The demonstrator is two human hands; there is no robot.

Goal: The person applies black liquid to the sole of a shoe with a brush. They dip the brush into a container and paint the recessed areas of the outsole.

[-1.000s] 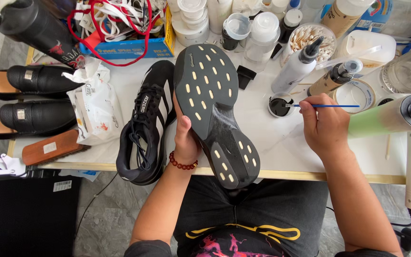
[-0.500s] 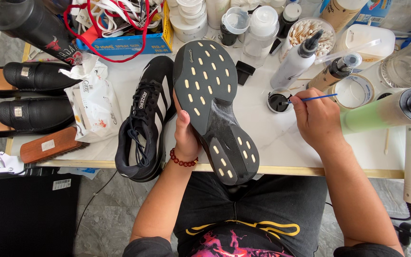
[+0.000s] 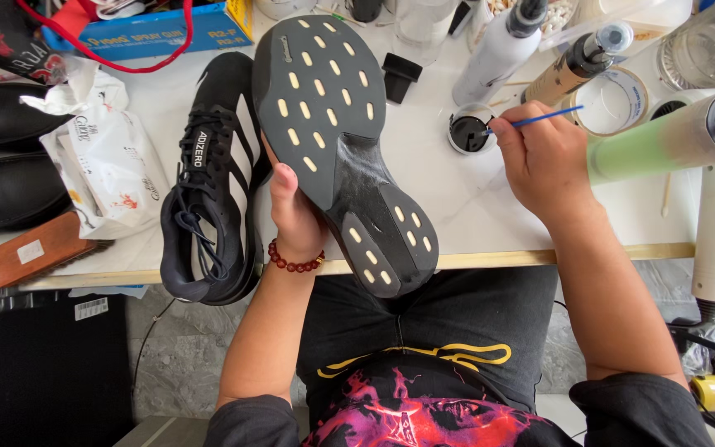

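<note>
Head view — L hand [image 3: 295,217] grips upturned shoe [image 3: 337,141]; R hand [image 3: 544,157] pinches brush [image 3: 539,119] at paint pot [image 3: 467,132].

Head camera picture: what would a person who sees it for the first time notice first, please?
First, the black shoe held sole-up in the middle by the left hand, its dark sole dotted with pale oval studs. Next, the right hand at upper right holds a thin blue brush with its tip at a small pot of black liquid. A second black shoe lies upright to the left on the crowded white table.
</note>
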